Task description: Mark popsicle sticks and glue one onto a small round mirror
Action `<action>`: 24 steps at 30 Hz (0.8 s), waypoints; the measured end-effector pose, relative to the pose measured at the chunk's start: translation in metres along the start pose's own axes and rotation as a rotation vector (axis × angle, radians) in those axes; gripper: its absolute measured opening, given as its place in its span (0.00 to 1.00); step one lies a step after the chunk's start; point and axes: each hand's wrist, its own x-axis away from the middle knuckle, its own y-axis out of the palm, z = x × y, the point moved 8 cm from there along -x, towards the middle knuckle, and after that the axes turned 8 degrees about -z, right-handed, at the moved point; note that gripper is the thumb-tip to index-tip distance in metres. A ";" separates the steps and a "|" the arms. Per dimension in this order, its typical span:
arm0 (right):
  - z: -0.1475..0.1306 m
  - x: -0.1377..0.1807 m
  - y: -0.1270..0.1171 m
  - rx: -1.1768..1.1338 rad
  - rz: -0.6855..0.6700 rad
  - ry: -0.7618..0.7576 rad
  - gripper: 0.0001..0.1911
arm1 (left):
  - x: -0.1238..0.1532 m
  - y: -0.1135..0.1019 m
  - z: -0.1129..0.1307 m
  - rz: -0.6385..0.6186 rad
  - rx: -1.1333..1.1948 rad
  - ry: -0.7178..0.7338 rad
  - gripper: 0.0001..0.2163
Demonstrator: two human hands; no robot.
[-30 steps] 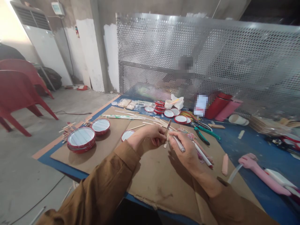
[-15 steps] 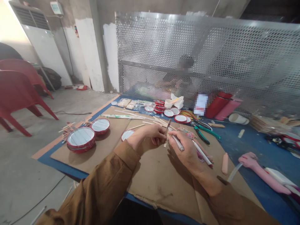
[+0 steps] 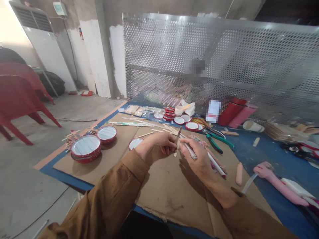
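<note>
My left hand (image 3: 159, 146) pinches a flat wooden stick (image 3: 177, 140) and holds it nearly upright above the cardboard sheet (image 3: 164, 189). My right hand (image 3: 196, 159) is closed round a thin white pen-like tool (image 3: 190, 151), whose tip meets the stick. Both hands hover over the middle of the cardboard. A small red-rimmed round mirror (image 3: 135, 143) lies just left of my left wrist.
Large red-rimmed mirrors (image 3: 86, 147) are stacked at the left, smaller ones (image 3: 185, 121) at the back. Loose wooden sticks (image 3: 139, 124), green pliers (image 3: 219, 141), a pink glue gun (image 3: 276, 182) and red and pink bottles (image 3: 235, 113) lie on the blue table. Perforated metal screen behind; red chairs at left.
Almost nothing has moved. My right hand shifts very slightly on the stick while my left hand keeps it steady.
</note>
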 end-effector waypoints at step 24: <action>-0.007 0.000 0.001 -0.017 -0.006 -0.040 0.06 | 0.002 0.001 0.002 0.021 -0.017 -0.029 0.05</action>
